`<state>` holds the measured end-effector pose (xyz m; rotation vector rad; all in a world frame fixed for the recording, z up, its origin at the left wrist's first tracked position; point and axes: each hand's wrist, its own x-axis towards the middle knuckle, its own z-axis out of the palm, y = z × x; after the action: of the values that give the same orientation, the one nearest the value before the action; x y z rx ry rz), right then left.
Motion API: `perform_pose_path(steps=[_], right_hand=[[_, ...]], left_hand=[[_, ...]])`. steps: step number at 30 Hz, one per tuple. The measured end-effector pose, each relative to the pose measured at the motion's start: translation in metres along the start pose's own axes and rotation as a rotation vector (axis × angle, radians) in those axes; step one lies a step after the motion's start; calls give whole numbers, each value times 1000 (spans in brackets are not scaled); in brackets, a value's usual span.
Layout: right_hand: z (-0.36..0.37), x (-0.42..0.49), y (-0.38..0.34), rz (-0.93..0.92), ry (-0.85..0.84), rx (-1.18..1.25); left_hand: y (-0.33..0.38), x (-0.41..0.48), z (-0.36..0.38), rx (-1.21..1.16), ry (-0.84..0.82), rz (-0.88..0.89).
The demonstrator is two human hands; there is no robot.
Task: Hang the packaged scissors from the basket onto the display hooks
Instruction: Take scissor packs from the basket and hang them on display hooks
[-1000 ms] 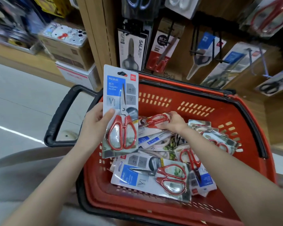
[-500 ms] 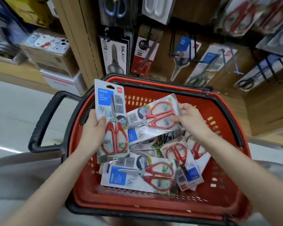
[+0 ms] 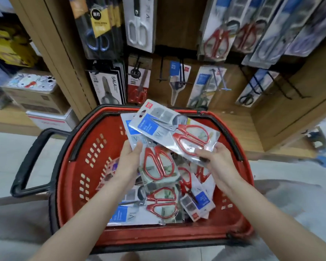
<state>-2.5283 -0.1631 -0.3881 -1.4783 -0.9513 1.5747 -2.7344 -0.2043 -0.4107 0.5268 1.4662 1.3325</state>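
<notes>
Basket (image 3: 77, 166) below, left hand (image 3: 129, 160) gripped one scissors pack (image 3: 159, 166) while right hand (image 3: 218, 162) pinched a second pack (image 3: 169, 129) overlapping it.

A tilted pack (image 3: 175, 131) of red-handled scissors, clear plastic over a blue-and-grey card, overlaps an upright pack (image 3: 158, 162) of the same. Both are raised above a black-rimmed red plastic basket (image 3: 70, 176). More packs (image 3: 161, 206) lie heaped inside. Black wire display hooks (image 3: 161, 70) jut out beyond.

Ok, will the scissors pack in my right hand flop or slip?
Probably stiff: gripped at one end by the right hand, the scissors pack shows no sag. Glossy film may slip. Red handles likely weight the gripped end.
</notes>
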Motion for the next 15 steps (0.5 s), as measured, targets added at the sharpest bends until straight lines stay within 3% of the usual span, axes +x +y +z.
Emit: perform_pose_path(steps=[3, 6, 8, 12, 15], right_hand=[[-1, -18, 19, 17, -89, -21], [-3, -30, 24, -29, -129, -222], [-8, -28, 16, -112, -148, -343], [-13, -13, -15, -300, 1, -546], [-5, -4, -49, -451, -43, -551]], left_hand=[[3, -5, 20, -56, -23, 46], [9, -6, 29, 10, -8, 146], [18, -4, 33, 60, 3, 180], [40, -2, 44, 191, -12, 286], [52, -1, 59, 289, -94, 373]])
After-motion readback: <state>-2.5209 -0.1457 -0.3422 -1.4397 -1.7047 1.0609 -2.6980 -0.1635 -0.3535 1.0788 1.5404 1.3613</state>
